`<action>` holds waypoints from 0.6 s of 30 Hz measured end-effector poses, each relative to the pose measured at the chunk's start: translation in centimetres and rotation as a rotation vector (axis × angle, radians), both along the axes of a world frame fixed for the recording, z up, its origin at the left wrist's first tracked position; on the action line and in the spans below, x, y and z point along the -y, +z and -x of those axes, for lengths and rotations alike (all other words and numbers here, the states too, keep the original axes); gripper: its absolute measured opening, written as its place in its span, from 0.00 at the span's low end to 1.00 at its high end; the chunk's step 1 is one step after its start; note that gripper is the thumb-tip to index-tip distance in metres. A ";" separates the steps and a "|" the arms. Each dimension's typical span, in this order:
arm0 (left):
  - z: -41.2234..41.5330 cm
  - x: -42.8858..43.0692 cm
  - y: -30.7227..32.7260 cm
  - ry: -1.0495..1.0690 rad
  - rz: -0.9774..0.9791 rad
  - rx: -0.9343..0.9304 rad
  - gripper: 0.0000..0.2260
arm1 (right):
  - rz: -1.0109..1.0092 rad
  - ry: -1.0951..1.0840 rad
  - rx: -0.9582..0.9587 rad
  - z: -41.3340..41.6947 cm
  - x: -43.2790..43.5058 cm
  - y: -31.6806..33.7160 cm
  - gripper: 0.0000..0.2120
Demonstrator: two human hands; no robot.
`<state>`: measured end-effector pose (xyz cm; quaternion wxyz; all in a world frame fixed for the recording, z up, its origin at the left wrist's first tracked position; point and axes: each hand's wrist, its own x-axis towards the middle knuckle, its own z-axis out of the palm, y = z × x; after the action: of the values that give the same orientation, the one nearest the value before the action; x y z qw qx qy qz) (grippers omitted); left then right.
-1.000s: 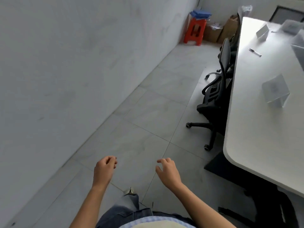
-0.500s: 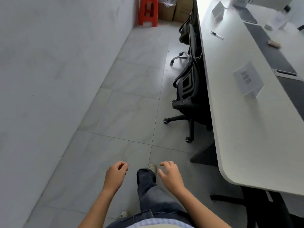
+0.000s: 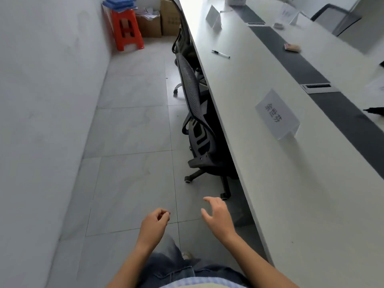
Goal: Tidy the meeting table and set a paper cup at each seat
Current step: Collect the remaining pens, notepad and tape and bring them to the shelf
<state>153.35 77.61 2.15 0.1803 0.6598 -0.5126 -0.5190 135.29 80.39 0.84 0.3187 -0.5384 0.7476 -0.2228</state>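
The long white meeting table runs along my right, with a dark strip down its middle. On it stand a name card near me and another name card further off. A pen lies between them, and a small eraser-like block rests on the strip. No paper cup is in sight. My left hand hangs over the floor with fingers curled in, holding nothing. My right hand is beside the table's edge, fingers apart and empty.
Black mesh chairs are pushed under the table's left side. A grey wall closes the aisle on the left. At the far end stand an orange stool with blue folders and cardboard boxes.
I have stepped forward along the aisle and my view has turned right, so more of the table top shows. Both hands stay low in front of me, empty.
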 end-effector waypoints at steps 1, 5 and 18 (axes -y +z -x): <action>0.8 1.5 0.1 -0.032 -0.002 0.009 0.14 | 0.017 -0.069 0.034 0.8 0.5 0.0 0.17; 3.9 8.6 0.2 -0.135 0.021 0.052 0.13 | 0.139 -0.438 0.098 4.3 3.2 0.7 0.15; 22.9 25.9 5.4 -0.802 0.246 -0.092 0.10 | 0.250 -1.198 0.004 10.8 12.3 1.2 0.09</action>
<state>130.41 51.72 7.58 0.0640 0.3576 -0.7783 -0.5121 124.52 68.05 2.08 0.0738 -0.0574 0.8879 -0.4504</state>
